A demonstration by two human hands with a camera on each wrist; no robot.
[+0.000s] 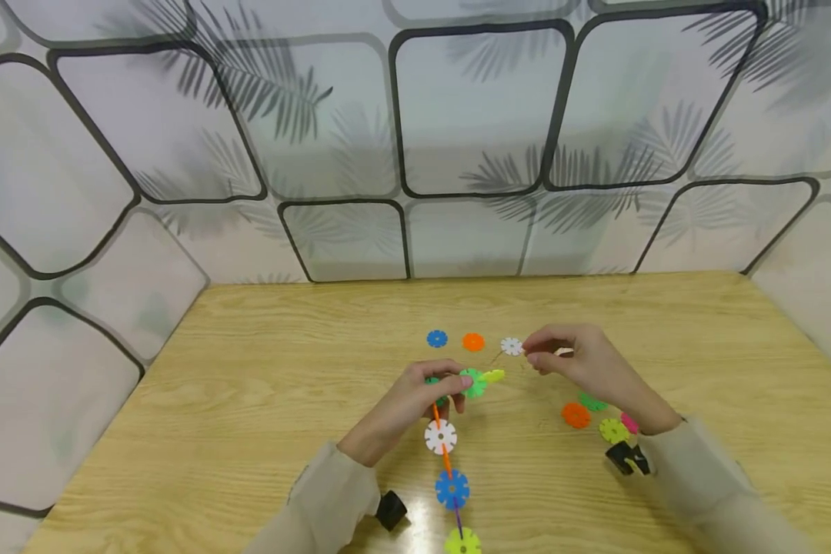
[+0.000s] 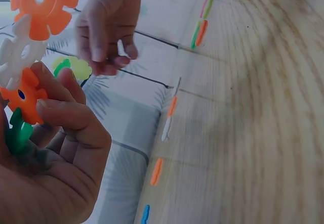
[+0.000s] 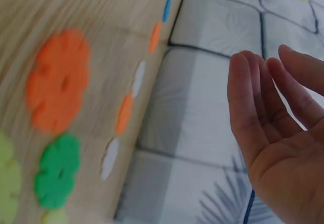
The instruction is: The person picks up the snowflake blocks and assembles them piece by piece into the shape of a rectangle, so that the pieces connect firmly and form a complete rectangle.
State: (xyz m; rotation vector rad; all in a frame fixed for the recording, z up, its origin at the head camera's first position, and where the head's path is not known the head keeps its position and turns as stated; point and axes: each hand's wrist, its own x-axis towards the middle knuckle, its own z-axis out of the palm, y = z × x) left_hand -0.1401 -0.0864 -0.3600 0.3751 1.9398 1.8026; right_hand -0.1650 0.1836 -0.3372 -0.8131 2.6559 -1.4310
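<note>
table [image 1: 249, 369]: woodgrain | backdrop [image 1: 481, 115]: leaf-print — perhaps fabric | glare [image 1: 424, 531]: foreground

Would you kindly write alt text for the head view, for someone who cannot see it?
A person's left hand holds a chain of colourful notched discs over a wooden table, while the right hand hovers near a loose white disc. A cluster of other discs lies on the table, nearer the viewer.

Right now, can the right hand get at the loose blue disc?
Likely yes: the right hand looks empty, and the loose blue disc lies uncovered on the table; the left hand is close but not over it.
</note>
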